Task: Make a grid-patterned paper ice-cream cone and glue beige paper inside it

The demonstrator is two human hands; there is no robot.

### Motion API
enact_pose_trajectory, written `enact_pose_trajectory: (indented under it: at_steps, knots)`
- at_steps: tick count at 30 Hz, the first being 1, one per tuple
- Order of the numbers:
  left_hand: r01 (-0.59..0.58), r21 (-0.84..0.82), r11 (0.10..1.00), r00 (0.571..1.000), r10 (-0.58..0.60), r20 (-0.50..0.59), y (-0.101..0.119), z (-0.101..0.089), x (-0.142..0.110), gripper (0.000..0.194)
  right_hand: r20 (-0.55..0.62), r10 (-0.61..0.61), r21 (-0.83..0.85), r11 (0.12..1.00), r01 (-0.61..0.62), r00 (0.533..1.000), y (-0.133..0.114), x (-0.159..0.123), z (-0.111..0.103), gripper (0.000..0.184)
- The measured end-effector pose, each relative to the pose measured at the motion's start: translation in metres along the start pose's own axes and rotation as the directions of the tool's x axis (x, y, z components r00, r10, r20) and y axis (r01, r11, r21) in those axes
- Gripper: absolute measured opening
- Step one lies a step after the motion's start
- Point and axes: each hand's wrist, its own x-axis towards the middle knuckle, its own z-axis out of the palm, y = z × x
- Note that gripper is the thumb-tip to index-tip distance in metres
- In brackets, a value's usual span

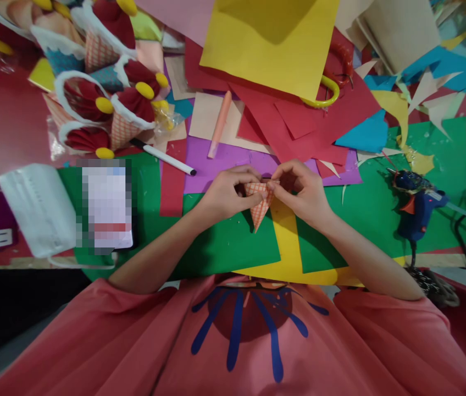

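Pinching a small checked cone [259, 213] between both hands, you hold it just on your side of the purple sheet [206, 179], above a green sheet [225, 236], its point tilted down toward you. Your left hand [231, 192] grips its left side, thumb across the front; your right hand [307, 192] nips the upper right edge between thumb and fingertip. If either pinch slackens, the wrap might spring open, since you cannot tell from here whether its seam is fixed; uneven pulling could skew the rim. The glue gun [416, 220] lies well to the right of the purple sheet, and if it is hot, which does not show, a careless reach could burn your arm or mark the felt-like layers. Orange and white checks cover the cone, which looks like thin, creasable cloth. Beyond the purple sheet's left end cluster larger fabric cones [123, 129], with fluffy white rims, gathered dark-red cloth and smooth yellow ovals. Behind the purple sheet, matte red pieces [294, 121] overlap at sharp angles beneath a broad yellow sheet [272, 44].
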Motion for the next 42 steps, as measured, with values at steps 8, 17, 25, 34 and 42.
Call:
enact_pose_trajectory:
  at_steps: [8, 17, 25, 34, 42]
  knots:
    - [-0.016, 0.012, 1.0, 1.0, 0.016, -0.005, -0.002, 0.0, 0.001, 0.014, -0.005, -0.002, -0.004, 1.0, 0.002, 1.0, -0.001, 0.0, 0.001, 0.02]
    - [-0.005, -0.055, 0.998, 1.0, 0.004, -0.025, -0.002, 0.0, 0.001, 0.014, -0.031, 0.033, 0.022, 0.999, -0.032, 0.999, 0.0, -0.001, 0.0, 0.027]
    - [0.069, -0.327, 0.942, 0.953, -0.159, -0.257, -0.01, 0.001, 0.002, 0.022, 0.036, 0.176, 0.214, 0.96, -0.179, 0.984, 0.003, -0.001, 0.001, 0.048]
    - [0.051, -0.386, 0.921, 0.922, -0.192, -0.336, -0.002, 0.002, 0.003, 0.037, 0.216, 0.225, 0.334, 0.897, -0.288, 0.95, 0.002, 0.0, -0.002, 0.039]
    - [0.149, -0.376, 0.914, 0.951, -0.237, -0.198, 0.003, -0.004, 0.002, 0.05, 0.167, 0.251, 0.335, 0.895, -0.294, 0.954, -0.002, 0.0, -0.008, 0.03]
